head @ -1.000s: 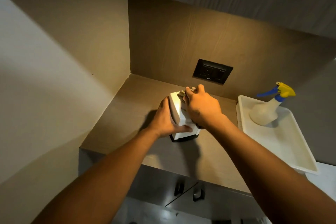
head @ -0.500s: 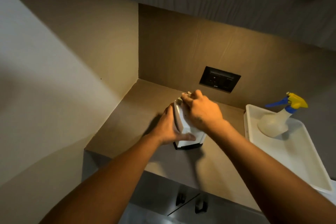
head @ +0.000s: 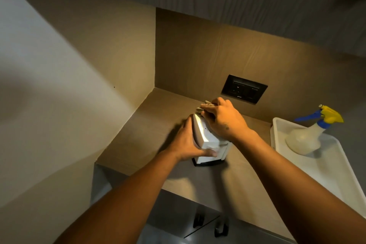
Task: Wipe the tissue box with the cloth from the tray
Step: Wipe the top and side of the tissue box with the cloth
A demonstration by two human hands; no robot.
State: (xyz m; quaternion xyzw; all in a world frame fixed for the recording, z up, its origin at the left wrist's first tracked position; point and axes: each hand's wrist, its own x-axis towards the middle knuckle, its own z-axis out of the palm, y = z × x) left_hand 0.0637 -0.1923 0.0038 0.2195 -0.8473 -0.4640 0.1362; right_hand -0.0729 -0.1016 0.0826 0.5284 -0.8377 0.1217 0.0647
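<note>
A white tissue box point(head: 206, 140) with a black base stands on the brown counter point(head: 150, 125), tilted a little. My left hand point(head: 188, 142) grips its left side, thumb across the front face. My right hand point(head: 221, 119) lies on top of the box, pressing a pale cloth point(head: 205, 105) against it. Only a crumpled edge of the cloth shows past my fingertips at the box's far top. The white tray point(head: 324, 164) sits to the right on the counter.
A spray bottle point(head: 309, 134) with a blue and yellow trigger stands in the tray. A black socket plate point(head: 243, 88) is set in the back wall behind the box. A side wall closes the counter's left. Cabinet doors with dark handles point(head: 208, 222) lie below the front edge.
My right hand with the cloth has slid along the top of the box while my left hand kept its grip. The camera view has shifted, so everything sits lower and further right.
</note>
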